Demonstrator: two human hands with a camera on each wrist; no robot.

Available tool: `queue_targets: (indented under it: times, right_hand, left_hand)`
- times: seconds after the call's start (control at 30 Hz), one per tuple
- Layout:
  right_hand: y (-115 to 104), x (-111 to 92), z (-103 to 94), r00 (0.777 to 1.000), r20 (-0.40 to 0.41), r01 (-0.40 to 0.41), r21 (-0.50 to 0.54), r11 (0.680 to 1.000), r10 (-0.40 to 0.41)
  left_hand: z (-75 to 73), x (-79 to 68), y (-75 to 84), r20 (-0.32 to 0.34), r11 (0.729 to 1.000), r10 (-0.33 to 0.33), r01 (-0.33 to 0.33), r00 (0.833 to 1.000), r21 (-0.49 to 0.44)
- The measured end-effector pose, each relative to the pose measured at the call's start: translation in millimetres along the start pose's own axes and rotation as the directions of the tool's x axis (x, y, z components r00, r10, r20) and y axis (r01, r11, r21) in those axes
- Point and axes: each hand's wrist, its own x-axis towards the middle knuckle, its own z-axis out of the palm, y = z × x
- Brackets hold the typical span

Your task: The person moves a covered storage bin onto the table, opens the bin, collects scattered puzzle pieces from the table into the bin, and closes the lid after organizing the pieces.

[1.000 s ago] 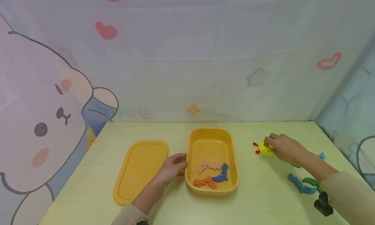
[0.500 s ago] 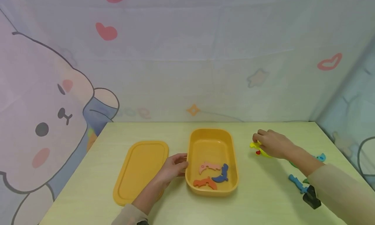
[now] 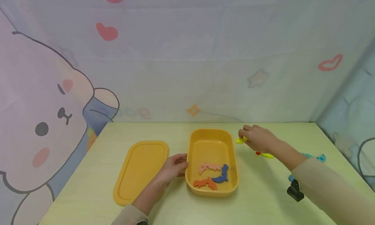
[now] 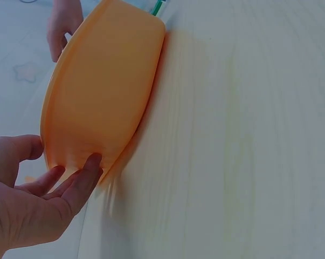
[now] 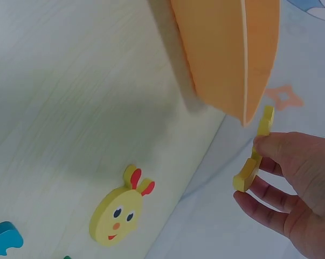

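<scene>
My right hand pinches a small wavy yellow toy piece between thumb and fingers, above the table just right of a yellow plastic box. Inside the box lie a pink piece, a dark blue piece and an orange piece, all flat. My left hand rests against the box's left wall; in the left wrist view its loosely bent fingertips touch the outside and the thumb tip meets the rim. A yellow smiling face piece with red-tipped feelers lies under the right arm.
Left of the box a flat yellow lid lies on the pale table. Light blue pieces lie at the right, partly hidden by the right forearm and sleeve. A printed cloth hangs behind the table.
My right hand has lifted the wavy yellow piece from beside the face piece and carried it left toward the box. The left hand and the box have stayed put.
</scene>
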Motion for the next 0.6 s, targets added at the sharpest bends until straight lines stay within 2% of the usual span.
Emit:
queue_targets:
  times: [0.6]
  right_hand:
    - [-32.0,35.3,-9.0,0.999,0.047,0.018,-0.010,1.000,-0.017]
  left_hand:
    - [-0.9,0.5,0.3,0.018,1.000,0.011,-0.011,1.000,-0.014]
